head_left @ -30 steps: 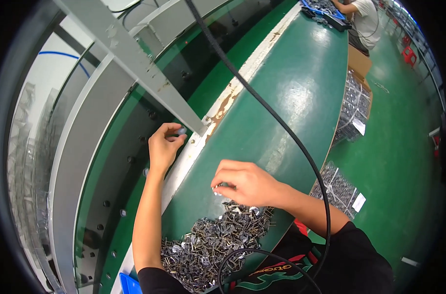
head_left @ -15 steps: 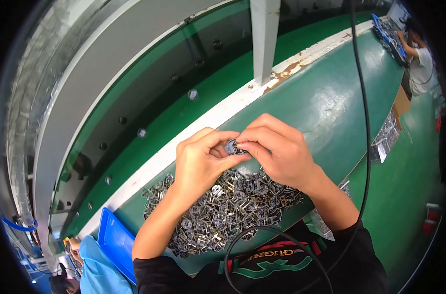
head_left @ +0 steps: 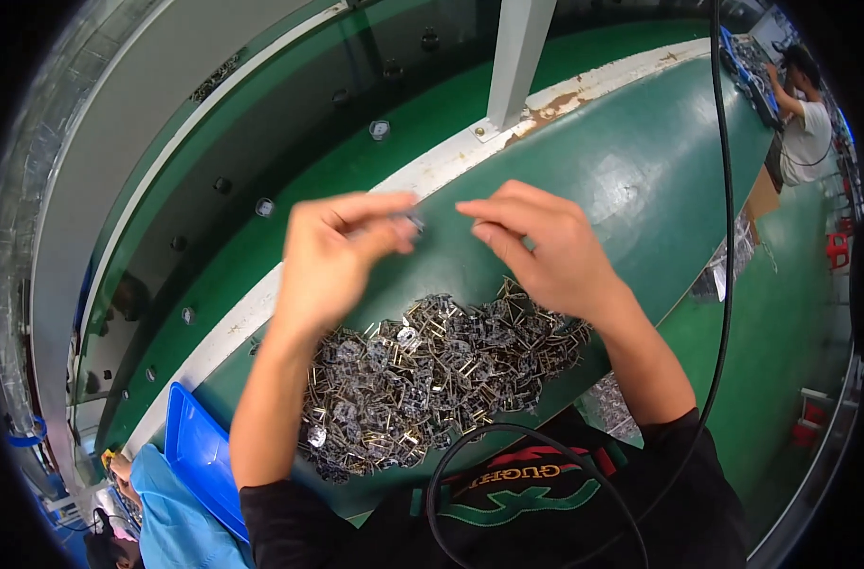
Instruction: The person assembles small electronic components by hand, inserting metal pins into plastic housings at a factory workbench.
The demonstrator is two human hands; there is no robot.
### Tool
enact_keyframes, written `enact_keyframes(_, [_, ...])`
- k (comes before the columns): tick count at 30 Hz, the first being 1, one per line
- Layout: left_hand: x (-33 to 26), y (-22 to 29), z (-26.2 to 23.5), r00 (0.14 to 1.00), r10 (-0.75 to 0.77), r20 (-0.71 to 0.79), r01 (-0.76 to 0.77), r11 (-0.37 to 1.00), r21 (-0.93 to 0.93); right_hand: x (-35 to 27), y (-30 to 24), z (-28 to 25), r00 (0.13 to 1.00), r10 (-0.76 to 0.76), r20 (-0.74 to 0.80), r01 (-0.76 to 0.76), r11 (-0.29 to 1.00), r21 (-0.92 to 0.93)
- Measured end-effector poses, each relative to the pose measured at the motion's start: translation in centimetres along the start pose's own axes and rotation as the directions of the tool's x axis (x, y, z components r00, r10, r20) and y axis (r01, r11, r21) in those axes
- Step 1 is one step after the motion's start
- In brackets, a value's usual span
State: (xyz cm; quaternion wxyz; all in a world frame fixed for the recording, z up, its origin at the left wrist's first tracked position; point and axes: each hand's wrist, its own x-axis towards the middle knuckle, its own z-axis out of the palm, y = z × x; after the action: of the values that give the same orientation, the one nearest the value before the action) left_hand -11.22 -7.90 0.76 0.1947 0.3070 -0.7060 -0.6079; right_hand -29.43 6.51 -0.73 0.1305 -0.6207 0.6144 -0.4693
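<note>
My left hand [head_left: 332,251] is raised over the left part of the bench, smeared by motion. Between its thumb and fingers is a small round part [head_left: 416,224], dark and grey, too blurred to make out further. A short gap away hangs my right hand [head_left: 546,247], its index finger stretched toward the left hand and its thumb a little below, nothing visible between them. Below both hands lies a heap of small dark parts with metal pins [head_left: 441,370], a pale round piece [head_left: 408,338] among them.
Behind the green bench [head_left: 631,190], a white ledge [head_left: 432,175] carries a post [head_left: 519,66]; small round pieces lie on the green strip beyond. A blue tray [head_left: 200,455] stands at left. A black cable [head_left: 726,218] hangs at right. Co-workers sit far right and lower left.
My hands have come apart; the left has moved left with the round part, and the right has let go of it. The view has shifted slightly.
</note>
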Motion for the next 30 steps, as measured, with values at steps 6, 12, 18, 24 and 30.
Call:
enact_keyframes(6, [9.6,-4.9,-8.7,0.930,0.084,-0.358,0.095,0.886,0.454,-1.6,-0.4,-2.3,0.908,0.279,0.312,-0.064,0.830,-0.555])
enact_keyframes(12, [15.2,-7.8,-12.9,0.929,0.115,-0.351,0.162,0.727,0.668,-1.9,1.2,-2.5,0.909,0.211,0.359,-0.081,0.935,-0.344])
enact_keyframes(18, [14.9,-3.3,-3.3,0.979,0.196,0.051,-0.173,0.678,0.714,-2.6,2.3,-3.1,0.792,0.514,0.329,-0.611,0.672,0.419])
enact_keyframes(24, [15.2,-4.3,-0.3,0.974,0.225,-0.023,-0.125,0.622,0.773,-1.7,2.5,-1.9,0.764,0.521,0.381,-0.644,0.580,0.498])
enact_keyframes(30, [7.7,-2.2,0.6,0.981,0.192,0.027,-0.189,0.910,0.369,-0.6,1.2,-2.0,0.991,-0.115,0.066,0.129,0.946,-0.298])
